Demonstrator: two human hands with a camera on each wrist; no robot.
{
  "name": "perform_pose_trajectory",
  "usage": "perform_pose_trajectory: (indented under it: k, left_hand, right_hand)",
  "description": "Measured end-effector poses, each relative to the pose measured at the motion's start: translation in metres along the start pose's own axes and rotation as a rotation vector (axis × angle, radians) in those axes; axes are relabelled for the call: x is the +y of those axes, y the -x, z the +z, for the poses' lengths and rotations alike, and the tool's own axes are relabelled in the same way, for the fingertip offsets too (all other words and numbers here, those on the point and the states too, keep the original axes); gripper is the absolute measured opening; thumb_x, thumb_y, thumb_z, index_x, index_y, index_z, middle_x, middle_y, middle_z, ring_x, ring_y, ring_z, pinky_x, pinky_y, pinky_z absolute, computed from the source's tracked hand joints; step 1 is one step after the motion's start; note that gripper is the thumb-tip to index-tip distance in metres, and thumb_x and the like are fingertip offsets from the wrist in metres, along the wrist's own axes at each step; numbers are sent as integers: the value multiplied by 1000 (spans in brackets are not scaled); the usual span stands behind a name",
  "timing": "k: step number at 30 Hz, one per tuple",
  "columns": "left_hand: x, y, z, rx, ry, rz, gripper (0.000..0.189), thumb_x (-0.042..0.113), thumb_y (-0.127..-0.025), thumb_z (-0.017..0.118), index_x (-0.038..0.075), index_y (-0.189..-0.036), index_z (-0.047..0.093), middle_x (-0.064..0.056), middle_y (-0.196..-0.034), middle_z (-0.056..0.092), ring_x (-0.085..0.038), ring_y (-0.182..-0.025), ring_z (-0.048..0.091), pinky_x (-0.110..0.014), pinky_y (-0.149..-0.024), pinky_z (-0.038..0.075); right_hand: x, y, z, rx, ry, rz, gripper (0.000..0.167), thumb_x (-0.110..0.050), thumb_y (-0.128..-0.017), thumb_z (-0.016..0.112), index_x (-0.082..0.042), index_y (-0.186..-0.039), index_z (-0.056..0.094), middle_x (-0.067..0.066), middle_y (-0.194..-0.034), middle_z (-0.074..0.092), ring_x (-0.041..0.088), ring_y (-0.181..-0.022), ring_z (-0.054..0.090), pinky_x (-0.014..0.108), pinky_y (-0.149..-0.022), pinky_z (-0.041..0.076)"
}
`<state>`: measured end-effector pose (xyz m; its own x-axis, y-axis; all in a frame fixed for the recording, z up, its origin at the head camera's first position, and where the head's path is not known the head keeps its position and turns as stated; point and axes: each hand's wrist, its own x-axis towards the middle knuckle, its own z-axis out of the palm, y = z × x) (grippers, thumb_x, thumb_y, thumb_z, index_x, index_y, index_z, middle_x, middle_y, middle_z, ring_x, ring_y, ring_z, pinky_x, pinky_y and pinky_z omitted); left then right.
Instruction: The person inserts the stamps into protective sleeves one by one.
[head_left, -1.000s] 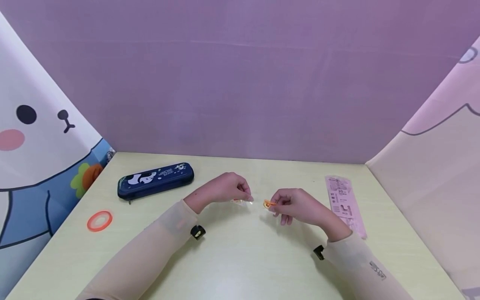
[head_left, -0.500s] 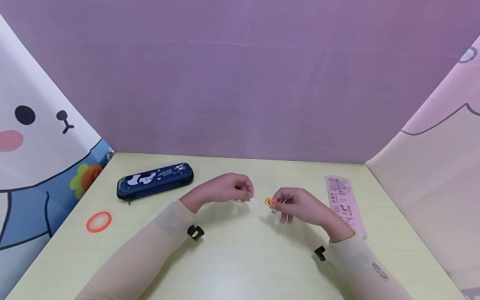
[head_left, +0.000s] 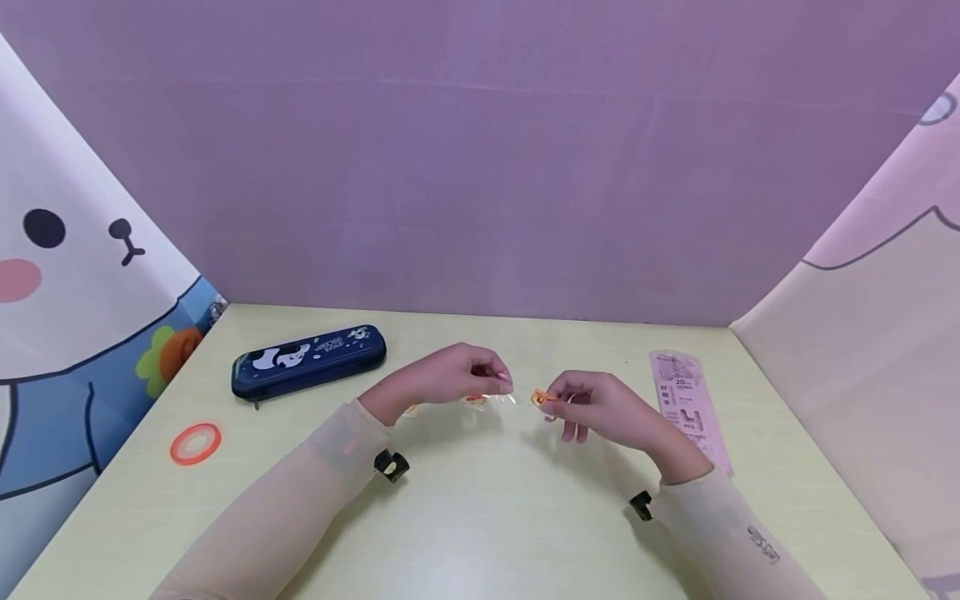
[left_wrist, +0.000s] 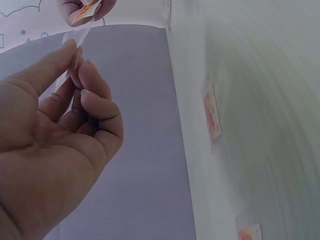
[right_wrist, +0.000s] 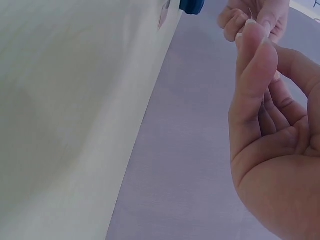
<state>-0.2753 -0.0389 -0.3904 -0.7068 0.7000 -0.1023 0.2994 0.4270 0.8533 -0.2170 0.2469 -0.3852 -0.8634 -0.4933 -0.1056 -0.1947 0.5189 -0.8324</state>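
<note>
My left hand (head_left: 468,375) pinches a small piece of clear plastic (left_wrist: 77,36) between thumb and curled fingers, seen closest in the left wrist view. To its right, the thumb and fingertips of my right hand (head_left: 592,404) hold a small orange-and-yellow printed piece (head_left: 542,397). A narrow gap separates the two hands above the table. Beneath the left hand lies a small printed piece with a clear border (left_wrist: 211,115), and another orange printed piece (left_wrist: 250,232) is partly cut off by the frame edge. In the right wrist view, my fingers hide the orange-and-yellow piece.
A dark blue pencil case (head_left: 309,362) with panda print lies at the back left of the pale table (head_left: 480,517). Nearer the left edge is an orange ring (head_left: 196,444). A pink printed package strip (head_left: 690,408) lies beyond my right wrist.
Both hands stay nearly in place and keep their pinches. My left hand has shifted slightly right, and a printed piece on the table shows more below it. The orange-and-yellow piece has risen slightly.
</note>
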Motion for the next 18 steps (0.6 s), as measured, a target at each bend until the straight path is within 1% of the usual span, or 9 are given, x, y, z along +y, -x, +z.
perform_pose_trajectory:
  k: [2, 6, 7, 9, 12, 14, 18]
  left_hand:
    - [0, 0, 0, 6, -11, 0, 18, 31, -104, 72, 16, -113, 77, -16, -117, 77, -35, -95, 66, -43, -85, 58]
    - [2, 0, -1, 26, -33, 4, 18, 33, -103, 73, 18, -112, 79, -6, -110, 78, -26, -93, 65, -29, -79, 53]
    - [2, 0, -1, 29, -31, 5, 18, 33, -103, 73, 19, -112, 79, -2, -109, 79, -26, -95, 67, -28, -80, 54]
    - [3, 0, -1, 34, -27, 5, 18, 33, -103, 73, 19, -112, 80, 2, -108, 80, -21, -99, 70, -29, -85, 56]
    - [4, 1, -2, 35, -10, 11, 18, 33, -103, 73, 18, -112, 80, 3, -107, 81, -16, -102, 73, -31, -91, 58]
    - [4, 0, -1, 34, -5, 15, 18, 33, -104, 72, 19, -112, 80, 3, -106, 81, -9, -101, 73, -33, -94, 59]
    - [4, 0, -1, 26, -3, 25, 17, 32, -104, 71, 20, -112, 80, 4, -105, 81, -8, -100, 73, -34, -95, 59]
  right_hand:
    - [-1, 0, -1, 15, 5, -10, 16, -25, -103, 73, -9, -107, 73, 26, -102, 72, 23, -75, 75, 36, -63, 63]
    - [-1, 0, -3, 48, -1, -19, 18, -27, -102, 75, -10, -108, 73, 23, -103, 75, 25, -80, 76, 36, -66, 63]
    - [-1, 0, -3, 55, -6, -19, 19, -28, -102, 75, -10, -108, 73, 22, -103, 75, 25, -81, 77, 36, -66, 64]
    - [-1, 1, -5, 65, -21, -19, 19, -27, -102, 75, -10, -109, 73, 23, -105, 76, 25, -82, 77, 36, -67, 64]
    - [-2, 2, -7, 79, -43, -17, 18, -25, -103, 74, -9, -109, 72, 26, -108, 76, 23, -82, 78, 37, -67, 64]
    - [-4, 3, -7, 87, -58, -16, 17, -23, -103, 73, -8, -110, 72, 28, -110, 76, 22, -81, 78, 37, -67, 64]
    - [-7, 4, -8, 99, -66, -17, 16, -22, -103, 73, -8, -110, 72, 24, -108, 77, 21, -80, 78, 36, -68, 64]
